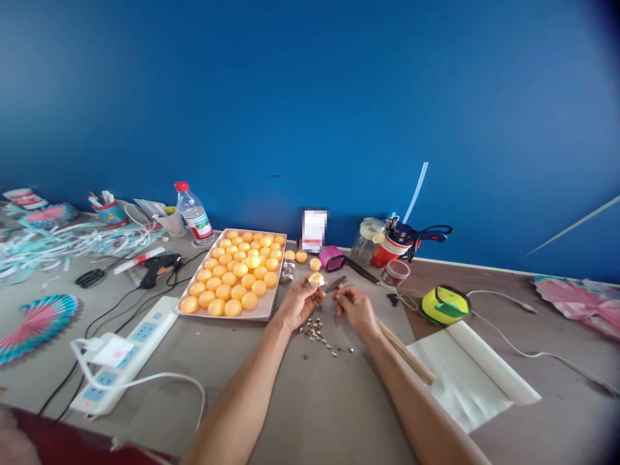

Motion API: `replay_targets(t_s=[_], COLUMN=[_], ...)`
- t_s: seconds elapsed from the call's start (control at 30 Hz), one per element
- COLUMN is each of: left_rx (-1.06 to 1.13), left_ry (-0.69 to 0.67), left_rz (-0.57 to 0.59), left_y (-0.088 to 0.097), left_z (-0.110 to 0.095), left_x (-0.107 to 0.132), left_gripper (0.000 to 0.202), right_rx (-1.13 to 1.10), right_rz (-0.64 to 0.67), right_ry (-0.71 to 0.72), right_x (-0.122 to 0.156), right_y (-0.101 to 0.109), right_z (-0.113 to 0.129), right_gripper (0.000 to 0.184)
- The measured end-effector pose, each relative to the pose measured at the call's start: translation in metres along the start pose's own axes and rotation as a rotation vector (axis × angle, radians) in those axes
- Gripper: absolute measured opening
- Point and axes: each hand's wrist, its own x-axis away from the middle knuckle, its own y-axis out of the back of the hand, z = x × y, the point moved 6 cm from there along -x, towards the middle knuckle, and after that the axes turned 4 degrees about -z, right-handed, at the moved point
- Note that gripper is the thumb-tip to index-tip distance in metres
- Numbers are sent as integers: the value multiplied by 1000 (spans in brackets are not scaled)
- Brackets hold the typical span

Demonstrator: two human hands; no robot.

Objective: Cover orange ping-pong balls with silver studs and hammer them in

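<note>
My left hand (299,302) is closed round a yellow ball (316,279) that has shiny studs on it, held just above the table. My right hand (354,306) is beside it with fingers pinched together; what it pinches is too small to make out. Below both hands lies a scatter of small silver studs (317,332) on the grey table. A tray (269,309) full of several plain yellow balls sits just left of my left hand. Three loose yellow balls (302,256) lie behind the hands.
A white power strip (126,352) with cables lies at the left, with a black glue gun (157,267) and scissors (90,278) behind it. A water bottle (194,217), jar (368,241), red cup (390,250), yellow tape measure (444,304), wooden sticks (405,352) and white paper (469,373) are around.
</note>
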Motion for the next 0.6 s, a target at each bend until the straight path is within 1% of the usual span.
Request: replay_targets(t_s=[0.1,0.17,0.27,0.37,0.47,0.6], left_rx=[15,22,19,3,-17,-25], left_ry=[25,34,36,48,62,77], left_rz=[10,15,24,42,62,63], left_y=[0,0,1,-1,-3,-3], left_z=[2,4,5,6,7,10], left_x=[0,0,0,1,2,1], left_gripper=[36,37,37,37,35,37], right_rx=[-279,-405,-508,-519,-468,-370], right_rz=[-33,6,103,149,116,64], right_ry=[-66,-135,-207,-230,-213,-123], right_x=[-2,-2,2,4,4,2], right_y=[4,3,0,-2,-2,-4], right_z=[3,6,13,16,14,11], right_gripper=[15,20,25,27,24,22])
